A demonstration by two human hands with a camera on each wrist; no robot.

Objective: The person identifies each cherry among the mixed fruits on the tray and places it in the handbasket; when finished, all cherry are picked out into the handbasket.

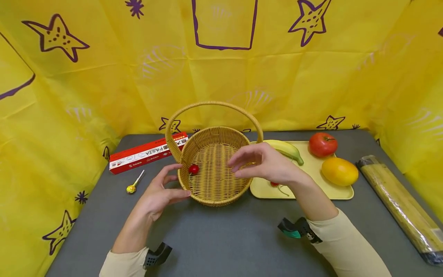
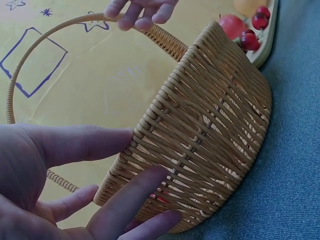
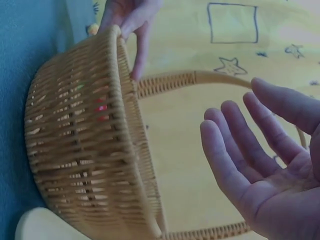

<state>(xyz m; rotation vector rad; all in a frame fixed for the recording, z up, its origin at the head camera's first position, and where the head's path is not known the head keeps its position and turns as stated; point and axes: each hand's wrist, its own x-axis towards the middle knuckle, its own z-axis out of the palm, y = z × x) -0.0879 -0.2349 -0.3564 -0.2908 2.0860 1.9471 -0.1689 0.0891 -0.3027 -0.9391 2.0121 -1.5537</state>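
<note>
A round wicker basket point(image 1: 218, 198) with a tall hoop handle stands on the grey table, a red cherry point(image 1: 194, 169) inside at its left. My left hand point(image 1: 159, 192) touches the basket's left rim; in the left wrist view, the thumb of that hand point(image 2: 75, 175) lies on the rim of the basket point(image 2: 200, 120) and its fingers spread along the outer wall. Above the basket's right rim, my right hand point(image 1: 266, 163) hovers with fingers loosely bent and nothing between them. The right wrist view shows that palm point(image 3: 270, 165) apart from the basket wall point(image 3: 80, 135).
Right of the basket, a cream tray point(image 1: 311, 195) holds a banana point(image 1: 285, 149), a tomato point(image 1: 322, 144), a yellow mango point(image 1: 340, 171) and cherries point(image 1: 274, 184). A long clear-wrapped package point(image 1: 398, 204) lies far right. At left are a red pasta box point(image 1: 145, 154) and a lollipop point(image 1: 131, 188).
</note>
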